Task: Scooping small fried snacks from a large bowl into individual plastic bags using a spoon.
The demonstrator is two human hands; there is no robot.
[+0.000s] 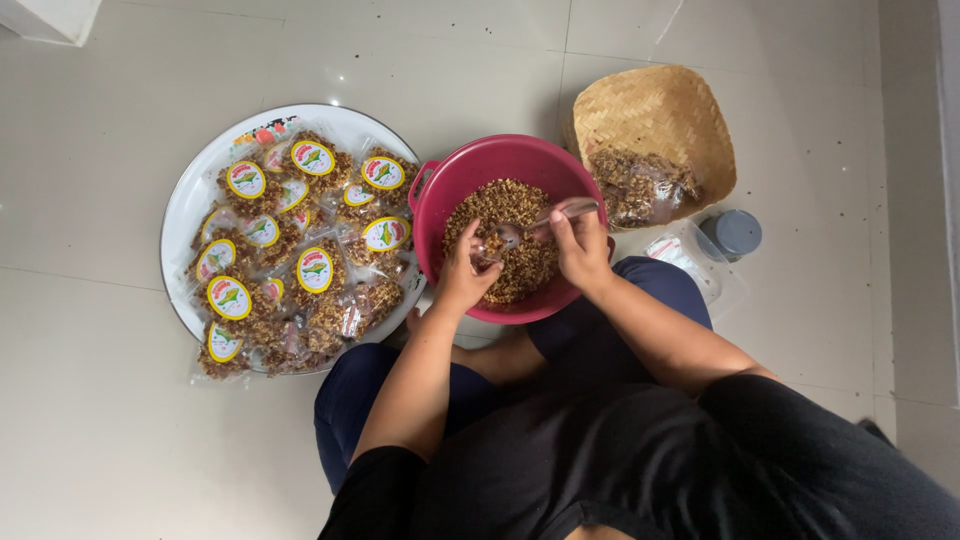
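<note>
One pink bowl point(440, 200) of crumbs, right hand point(583, 248) gripping one spoon point(545, 222) — left hand point(466, 278) cupped, one tray point(185, 200), one basket point(655, 105).

I note a black top with sleeves ending near the elbows, forearms bare below. Dark navy trousers cover both legs. Left hand point(466, 275) and right hand point(580, 245) wear nothing.

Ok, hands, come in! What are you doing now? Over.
Right hand holds spoon over snack mix in pink bowl. Left hand in bowl, at the spoon's tip. Nothing in the way. Packed bags on tray at left.
</note>
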